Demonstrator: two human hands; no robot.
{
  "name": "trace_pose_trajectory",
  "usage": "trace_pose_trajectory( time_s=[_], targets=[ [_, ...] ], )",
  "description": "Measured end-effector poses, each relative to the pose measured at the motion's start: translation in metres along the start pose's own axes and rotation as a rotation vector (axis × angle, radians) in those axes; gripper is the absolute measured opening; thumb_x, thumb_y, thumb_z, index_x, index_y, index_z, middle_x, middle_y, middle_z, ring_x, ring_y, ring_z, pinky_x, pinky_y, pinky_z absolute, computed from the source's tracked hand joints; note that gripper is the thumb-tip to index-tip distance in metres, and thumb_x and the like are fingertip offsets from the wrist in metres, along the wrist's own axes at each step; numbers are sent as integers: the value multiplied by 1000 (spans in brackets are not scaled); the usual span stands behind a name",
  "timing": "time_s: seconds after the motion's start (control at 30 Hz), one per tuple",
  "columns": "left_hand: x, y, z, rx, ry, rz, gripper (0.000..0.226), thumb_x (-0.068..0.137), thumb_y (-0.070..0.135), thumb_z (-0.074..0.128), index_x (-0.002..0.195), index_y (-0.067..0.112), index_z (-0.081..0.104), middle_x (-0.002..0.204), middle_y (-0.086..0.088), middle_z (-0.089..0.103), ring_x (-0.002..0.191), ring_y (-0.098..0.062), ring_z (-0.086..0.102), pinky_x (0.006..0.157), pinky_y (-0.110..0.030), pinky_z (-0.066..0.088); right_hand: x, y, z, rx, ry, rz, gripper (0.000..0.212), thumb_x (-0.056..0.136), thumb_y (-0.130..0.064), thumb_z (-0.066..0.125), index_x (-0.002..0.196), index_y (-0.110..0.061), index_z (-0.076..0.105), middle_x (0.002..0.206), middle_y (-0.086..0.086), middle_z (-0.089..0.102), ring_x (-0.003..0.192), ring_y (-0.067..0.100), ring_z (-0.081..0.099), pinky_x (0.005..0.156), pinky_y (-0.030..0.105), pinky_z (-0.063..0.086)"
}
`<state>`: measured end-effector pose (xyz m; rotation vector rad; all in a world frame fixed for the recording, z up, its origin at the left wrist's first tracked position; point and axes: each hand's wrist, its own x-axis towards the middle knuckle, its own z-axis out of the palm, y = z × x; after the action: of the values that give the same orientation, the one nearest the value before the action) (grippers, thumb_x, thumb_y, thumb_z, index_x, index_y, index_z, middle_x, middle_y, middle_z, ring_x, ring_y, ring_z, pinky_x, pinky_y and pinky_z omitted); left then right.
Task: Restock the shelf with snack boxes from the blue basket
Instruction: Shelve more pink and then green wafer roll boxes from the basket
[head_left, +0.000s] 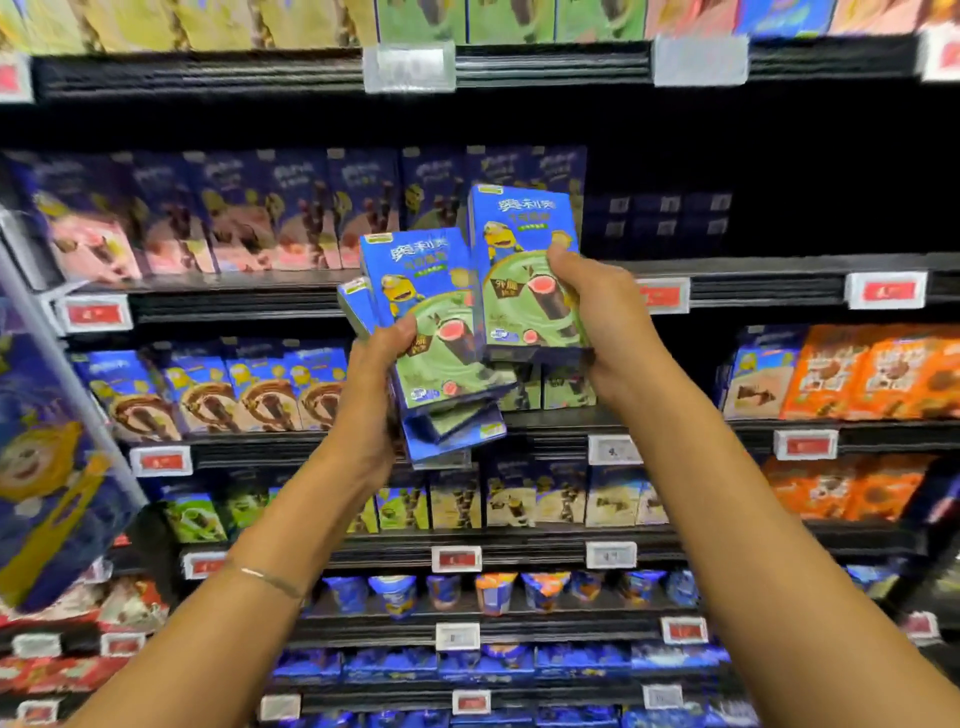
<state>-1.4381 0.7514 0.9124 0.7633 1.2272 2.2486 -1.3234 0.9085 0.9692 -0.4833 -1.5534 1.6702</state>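
Blue-and-green card snack box (524, 270), single, upright: gripped by the right hand (602, 317), with the thumb across the front face and the fingers curled round the right edge. Held raised in front of the shelf (753, 291), at the level of the second tier from the top.

Bunch of matching boxes (426, 332), at least three, fanned and tilted left: gripped low down by the left hand (379, 395), thumb pressed on the front of the foremost box. The single box's left edge meets the foremost box of the bunch.

Thin bracelet (265, 574): on the left wrist.

Pink-fronted boxes (208, 228): one row, upright, on the tier behind the hands. To their right is a dark recess (810, 208) with a few boxes set far back.

Brown-swirl boxes (234, 389): one row on the next tier down, left of the hands. More green-fronted boxes (566, 389) stand on that tier, directly behind the hands.

Orange boxes (857, 374): right end of that tier and the tier beneath.

Cups (395, 592): one row, lower tier.

Red price tags (96, 314): clipped along the shelf rails, print blurred.
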Motion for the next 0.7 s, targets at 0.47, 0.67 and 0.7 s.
trace_pose_trajectory(
  time_s=[0.47,0.67,0.7],
  targets=[
    [98,21,-11,-158,-312,48,65,80,43,67,138,14,62,111,-8,80,87,-31,80,63,-46,64,148,-9,-38,-174,409,-190,25,95,-19,54,114,-5,62,104,9,75,85,20,77,56,28,57],
    [108,22,1,-151,-239,58,38,94,43,53,120,27,76,124,-8,77,111,-37,75,88,-67,59,193,5,-52,-281,419,-263,15,95,-18,58,108,-19,51,96,-3,63,82,11,65,58,22,50],
    [109,22,5,-156,-232,54,37,95,43,53,116,26,78,121,-7,78,106,-34,77,81,-61,63,199,6,-54,-328,411,-271,16,95,-19,58,110,-18,51,95,-4,62,82,9,62,59,20,47]
  ],
)
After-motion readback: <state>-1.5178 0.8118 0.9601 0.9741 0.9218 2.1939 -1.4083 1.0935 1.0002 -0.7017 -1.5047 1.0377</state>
